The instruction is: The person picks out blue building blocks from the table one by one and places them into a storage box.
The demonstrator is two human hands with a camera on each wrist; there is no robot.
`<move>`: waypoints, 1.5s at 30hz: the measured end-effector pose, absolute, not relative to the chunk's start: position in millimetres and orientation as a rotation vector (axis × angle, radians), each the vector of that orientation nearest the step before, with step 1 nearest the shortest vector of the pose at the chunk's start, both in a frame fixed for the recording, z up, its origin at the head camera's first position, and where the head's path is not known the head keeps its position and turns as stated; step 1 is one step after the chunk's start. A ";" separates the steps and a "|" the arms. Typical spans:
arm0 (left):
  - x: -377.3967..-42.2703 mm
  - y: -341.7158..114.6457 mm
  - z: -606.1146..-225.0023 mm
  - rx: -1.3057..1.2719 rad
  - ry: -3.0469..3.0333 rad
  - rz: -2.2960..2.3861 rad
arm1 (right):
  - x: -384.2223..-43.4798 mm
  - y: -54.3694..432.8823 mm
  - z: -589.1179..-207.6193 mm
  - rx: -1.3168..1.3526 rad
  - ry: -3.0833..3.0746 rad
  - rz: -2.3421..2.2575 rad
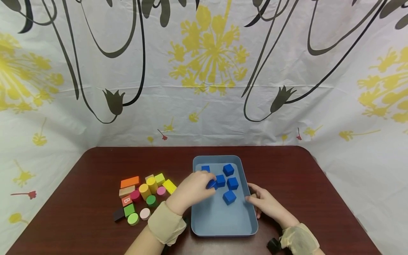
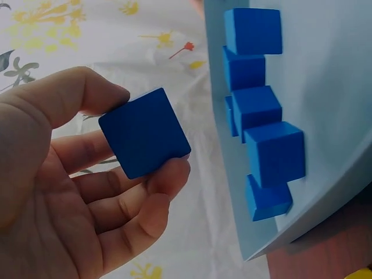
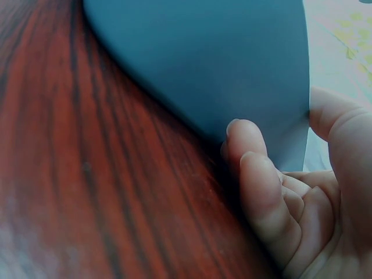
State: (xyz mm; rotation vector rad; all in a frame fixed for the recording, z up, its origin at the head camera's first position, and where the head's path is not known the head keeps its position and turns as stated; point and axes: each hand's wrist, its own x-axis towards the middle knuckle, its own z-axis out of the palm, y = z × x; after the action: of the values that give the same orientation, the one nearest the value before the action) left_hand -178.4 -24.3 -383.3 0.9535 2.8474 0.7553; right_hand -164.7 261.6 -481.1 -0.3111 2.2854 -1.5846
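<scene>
My left hand (image 1: 195, 190) is over the left part of a blue-grey tray (image 1: 224, 223). It pinches a blue cube (image 2: 145, 133) between thumb and fingertips, and the left wrist view shows that cube raised above the tray's level. Several other blue cubes (image 1: 229, 197) lie in the far half of the tray, one of them (image 1: 205, 168) near the far left corner. At the tray's right side, my right hand (image 1: 267, 202) grips the wall, thumb at the rim and curled fingers (image 3: 261, 186) against the outside. Part of the held cube is hidden by fingers in the head view.
Left of the tray, a group of mixed blocks stands on the dark wooden table (image 1: 79, 212): an orange block (image 1: 129, 182), yellow cylinders (image 1: 145, 191), a green cube (image 1: 129, 210), a black block (image 1: 119, 214) and others. A patterned curtain (image 1: 204, 117) hangs behind.
</scene>
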 end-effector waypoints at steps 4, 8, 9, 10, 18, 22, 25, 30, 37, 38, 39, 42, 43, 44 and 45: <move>-179.3 -20.5 -388.0 0.964 2.838 0.695 | -165.2 262.0 -481.4 -0.306 2.290 -1.583; -179.2 -18.0 -392.5 0.972 2.832 0.648 | -165.0 261.6 -481.3 -0.307 2.287 -1.587; -179.1 -17.6 -393.4 0.972 2.830 0.639 | -165.0 261.5 -481.3 -0.309 2.285 -1.588; -179.0 -17.5 -394.1 0.971 2.827 0.633 | -164.8 261.3 -481.1 -0.309 2.285 -1.587; -178.9 -14.6 -396.0 0.987 2.821 0.608 | -165.0 261.8 -480.4 -0.309 2.289 -1.582; -179.4 -11.8 -397.1 0.979 2.819 0.595 | -165.0 261.7 -480.2 -0.317 2.285 -1.586; -179.9 -9.2 -397.8 0.973 2.822 0.584 | -164.8 261.3 -480.1 -0.324 2.286 -1.588; -180.0 -5.5 -398.0 0.960 2.813 0.566 | -164.7 261.1 -480.3 -0.323 2.287 -1.588; -180.7 0.6 -403.3 0.977 2.782 0.516 | -164.4 261.1 -480.9 -0.323 2.288 -1.586; -180.8 1.4 -404.3 0.979 2.780 0.511 | -164.4 261.0 -481.0 -0.324 2.290 -1.583; -181.0 2.2 -404.8 0.982 2.781 0.502 | -164.5 260.9 -481.0 -0.323 2.290 -1.584; -182.1 4.4 -405.9 0.974 2.783 0.473 | -165.2 261.3 -481.8 -0.317 2.293 -1.582; -182.3 4.9 -405.6 0.969 2.782 0.464 | -165.4 261.5 -482.1 -0.315 2.291 -1.583; -182.6 5.3 -405.6 0.963 2.781 0.455 | -165.5 261.6 -482.2 -0.314 2.291 -1.583; -182.8 5.6 -405.3 0.958 2.779 0.446 | -165.6 261.8 -482.4 -0.311 2.288 -1.587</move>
State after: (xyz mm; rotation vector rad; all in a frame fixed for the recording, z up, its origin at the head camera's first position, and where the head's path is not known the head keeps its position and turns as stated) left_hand -182.8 5.6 -405.3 0.9579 2.7787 0.4463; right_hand -165.6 261.8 -482.4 -0.3107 2.2875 -1.5873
